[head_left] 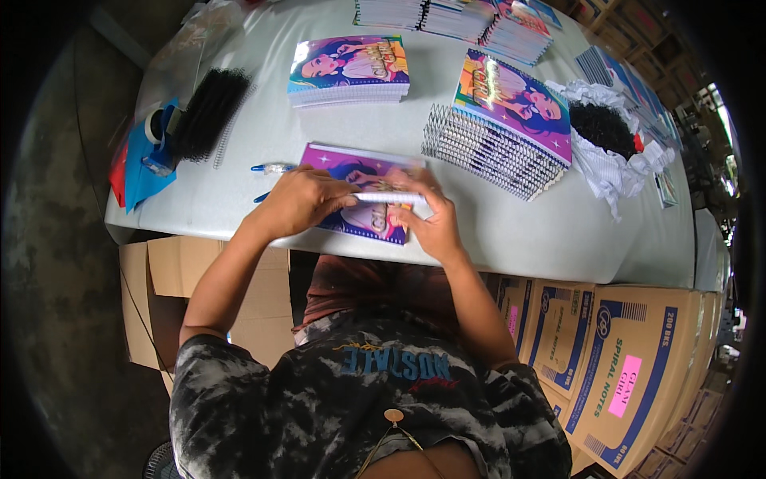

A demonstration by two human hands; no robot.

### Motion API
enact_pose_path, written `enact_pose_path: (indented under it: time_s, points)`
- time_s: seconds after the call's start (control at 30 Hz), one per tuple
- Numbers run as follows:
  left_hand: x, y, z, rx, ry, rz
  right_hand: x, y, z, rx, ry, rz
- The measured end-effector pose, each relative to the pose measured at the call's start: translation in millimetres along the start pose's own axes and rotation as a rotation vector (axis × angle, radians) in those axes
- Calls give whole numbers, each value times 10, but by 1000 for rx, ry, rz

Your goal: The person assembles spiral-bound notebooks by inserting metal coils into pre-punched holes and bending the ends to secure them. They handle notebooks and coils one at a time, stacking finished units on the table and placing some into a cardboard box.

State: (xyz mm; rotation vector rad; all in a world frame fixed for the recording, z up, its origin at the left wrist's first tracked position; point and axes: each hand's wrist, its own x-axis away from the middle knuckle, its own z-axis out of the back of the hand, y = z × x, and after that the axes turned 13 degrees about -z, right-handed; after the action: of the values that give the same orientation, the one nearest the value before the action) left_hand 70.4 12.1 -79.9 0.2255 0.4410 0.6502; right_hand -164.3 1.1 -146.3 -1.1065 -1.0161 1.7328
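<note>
Both of my hands sit on the purple notebook (363, 199) lying at the near edge of the white table (263, 144), right in front of my chest. With my left hand (299, 201) I press down on its cover, palm flat and fingers curled forward so the tips reach a thin white strip (391, 197) that runs across the notebook's middle. Over on the other side, my right hand (435, 219) grips the notebook's right end, thumb toward me and fingers bent over the top edge by the strip; it looks like I am pinching the strip there, though my knuckles hide the contact. A blue pen (271, 168) lies just beyond my left hand, apart from the notebook. Farther back in the middle sits a neat stack of loose notebooks (351, 72) with the same bright cover, and to its right a leaning pile of spiral-bound notebooks (499, 132), wire coils facing me. A bundle of black coils (209, 112) rests at the left end of the table beside a blue tape dispenser (162, 136). Another clump of black coils (602, 128) lies in crumpled white wrapping at the right. Cardboard cartons (622, 359) stand on the floor below the table's right side.
</note>
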Motion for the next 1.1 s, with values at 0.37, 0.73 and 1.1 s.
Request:
enact_pose_path:
  time_s: [0.37, 0.73, 1.1]
  points:
    - [187, -88, -714, 926, 627, 535, -42, 82, 222, -485, 32, -261]
    - [501, -1605, 182, -543, 392, 773, -176, -153, 432, -145, -141, 19]
    - [503, -1811, -71, -703, 31, 964, -163, -87, 484, -294, -25, -49]
